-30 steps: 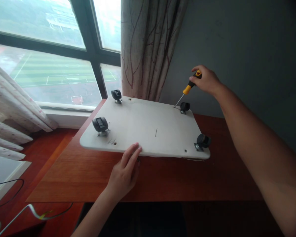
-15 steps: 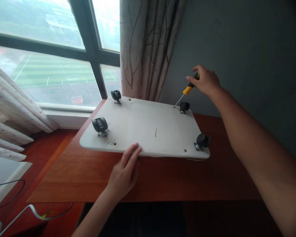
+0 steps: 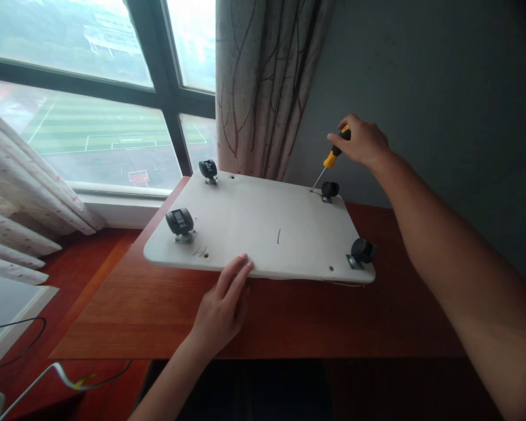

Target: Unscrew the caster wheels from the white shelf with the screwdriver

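A white board (image 3: 254, 216) with rounded corners lies on the wooden table, black casters upward. My right hand (image 3: 363, 139) grips a yellow-and-black screwdriver (image 3: 332, 156) by its handle, which leans to the right. Its tip sits at a small hole in the board's far edge, beside the far right caster (image 3: 330, 190). At the near edge, my left hand (image 3: 221, 304) holds the board, two fingertips on top and the other fingers partly hidden at the rim. Other casters stand at the near right (image 3: 363, 251), near left (image 3: 180, 223) and far left (image 3: 208, 169).
The reddish wooden table (image 3: 158, 316) carries the board. Behind it hang a patterned curtain (image 3: 267, 88) and a grey wall (image 3: 442, 88). A window (image 3: 114, 128) is at the left, and cables (image 3: 65, 377) run near the floor at lower left.
My right hand and the screwdriver handle have shifted slightly left, while the tip stays at the same hole. My left hand keeps its place on the board's near edge.
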The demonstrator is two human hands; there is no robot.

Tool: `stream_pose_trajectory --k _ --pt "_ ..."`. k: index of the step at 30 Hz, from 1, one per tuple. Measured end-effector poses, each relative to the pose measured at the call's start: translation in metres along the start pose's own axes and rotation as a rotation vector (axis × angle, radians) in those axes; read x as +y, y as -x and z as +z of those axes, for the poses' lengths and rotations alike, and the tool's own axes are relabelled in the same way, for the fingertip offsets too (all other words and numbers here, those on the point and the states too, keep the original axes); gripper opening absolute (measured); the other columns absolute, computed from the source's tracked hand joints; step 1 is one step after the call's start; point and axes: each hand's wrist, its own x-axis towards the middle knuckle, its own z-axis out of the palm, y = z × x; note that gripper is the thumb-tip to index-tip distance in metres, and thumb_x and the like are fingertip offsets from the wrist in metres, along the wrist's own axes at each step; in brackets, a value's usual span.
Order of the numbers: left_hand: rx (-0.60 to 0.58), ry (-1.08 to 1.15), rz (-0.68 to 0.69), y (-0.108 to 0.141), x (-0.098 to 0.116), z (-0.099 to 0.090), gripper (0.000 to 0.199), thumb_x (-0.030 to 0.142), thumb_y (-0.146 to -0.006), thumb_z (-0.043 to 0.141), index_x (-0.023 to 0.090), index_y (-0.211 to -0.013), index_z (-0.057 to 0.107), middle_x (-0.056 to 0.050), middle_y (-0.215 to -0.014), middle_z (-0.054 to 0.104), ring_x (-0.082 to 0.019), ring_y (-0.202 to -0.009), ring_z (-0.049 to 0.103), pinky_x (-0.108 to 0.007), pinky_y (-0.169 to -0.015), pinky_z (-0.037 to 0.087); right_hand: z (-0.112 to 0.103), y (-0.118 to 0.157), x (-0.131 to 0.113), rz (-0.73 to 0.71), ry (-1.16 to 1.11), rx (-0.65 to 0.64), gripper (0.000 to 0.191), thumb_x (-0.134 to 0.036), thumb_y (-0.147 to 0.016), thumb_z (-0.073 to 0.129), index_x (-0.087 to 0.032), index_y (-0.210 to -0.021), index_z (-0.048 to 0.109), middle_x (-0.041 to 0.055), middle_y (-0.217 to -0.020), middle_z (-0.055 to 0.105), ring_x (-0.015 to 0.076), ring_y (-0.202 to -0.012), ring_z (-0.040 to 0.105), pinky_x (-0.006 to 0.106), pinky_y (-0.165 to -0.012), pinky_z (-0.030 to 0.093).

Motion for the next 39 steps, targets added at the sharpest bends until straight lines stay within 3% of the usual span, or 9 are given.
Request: stream_pose_trajectory --k 5,9,12,18,22,26,28,33,39 --pt "0.007 0.000 0.002 -0.001 0.000 0.000 0.067 0.009 -0.094 0.047 0.028 -0.155 0.026 -0.012 -0.152 0.041 -0.025 -0.132 0.052 -0.034 -0.099 0.056 -0.001 -0.004 -0.003 0.005 -0.235 -0.176 0.036 -0.036 -0.085 0.058 -0.030 -0.120 0.055 0.0053 -0.119 0.067 0.0261 -0.098 0.061 0.043 -0.082 0.052" --pt "0.004 0.003 -0.002 0.001 -0.001 0.001 0.067 0.009 -0.094 0.048 0.028 -0.155 0.027 -0.012 -0.153 0.040 -0.025 -0.132 0.053 -0.036 -0.101 0.054 -0.003 0.001 -0.005 -0.035 0.038 -0.007 0.040 -0.045 -0.080 0.066 -0.027 -0.115 0.061 0.0095 -0.113 0.067 0.0324 -0.102 0.059 0.049 -0.089 0.046" --pt "0.005 0.005 -0.005 0.002 -0.002 0.002 0.067 0.008 -0.093 0.048 0.027 -0.155 0.027 -0.012 -0.153 0.040 -0.024 -0.132 0.053 -0.035 -0.101 0.054 -0.002 0.001 -0.007 0.009 0.107 0.007 0.040 -0.051 -0.080 0.064 -0.025 -0.111 0.062 0.0129 -0.109 0.066 0.0341 -0.100 0.059 0.051 -0.088 0.044" --pt "-0.011 0.007 -0.008 0.002 -0.003 0.002 0.067 0.011 -0.094 0.047 0.028 -0.155 0.026 -0.012 -0.153 0.040 -0.026 -0.131 0.053 -0.036 -0.100 0.055 -0.001 -0.009 -0.002 0.050 -0.182 -0.131 0.040 -0.022 -0.075 0.064 -0.024 -0.115 0.059 0.0098 -0.116 0.065 0.0233 -0.091 0.058 0.038 -0.078 0.050" --pt "-0.006 0.009 -0.004 0.002 -0.002 0.002 0.066 0.011 -0.094 0.047 0.028 -0.155 0.026 -0.013 -0.153 0.040 -0.026 -0.132 0.053 -0.037 -0.100 0.055 -0.005 -0.001 -0.002 0.003 0.039 -0.002 0.036 -0.037 -0.075 0.070 -0.024 -0.108 0.063 0.0128 -0.112 0.066 0.0310 -0.100 0.059 0.048 -0.089 0.047" --pt "0.001 0.008 -0.001 0.002 -0.002 0.001 0.066 0.009 -0.094 0.046 0.027 -0.154 0.027 -0.013 -0.152 0.041 -0.025 -0.132 0.053 -0.036 -0.099 0.055 -0.004 0.004 -0.001 0.023 0.132 0.065 0.037 -0.054 -0.076 0.067 -0.027 -0.102 0.065 0.0122 -0.102 0.068 0.0371 -0.101 0.060 0.055 -0.086 0.046" --pt "0.003 0.007 0.000 0.002 -0.003 0.001 0.065 0.010 -0.094 0.047 0.027 -0.154 0.028 -0.013 -0.152 0.041 -0.025 -0.131 0.053 -0.036 -0.099 0.055 -0.001 0.000 0.003 0.030 0.050 0.042 0.035 -0.052 -0.077 0.066 -0.029 -0.103 0.064 0.0102 -0.103 0.068 0.0354 -0.100 0.061 0.053 -0.084 0.049" --pt "-0.007 0.013 -0.011 0.003 -0.004 0.003 0.065 0.010 -0.093 0.048 0.026 -0.154 0.029 -0.013 -0.153 0.040 -0.025 -0.132 0.053 -0.035 -0.101 0.054 0.001 -0.009 0.012 0.006 -0.251 -0.174 0.039 -0.037 -0.080 0.060 -0.033 -0.119 0.059 0.0048 -0.115 0.068 0.0289 -0.100 0.063 0.047 -0.080 0.054" --pt "-0.011 0.015 -0.007 0.003 -0.003 0.002 0.065 0.010 -0.094 0.046 0.027 -0.154 0.027 -0.013 -0.154 0.039 -0.026 -0.134 0.051 -0.038 -0.103 0.053 -0.005 0.000 0.004 -0.046 0.047 0.036 0.036 -0.050 -0.077 0.067 -0.030 -0.107 0.065 0.0102 -0.104 0.067 0.0366 -0.104 0.060 0.057 -0.089 0.048"
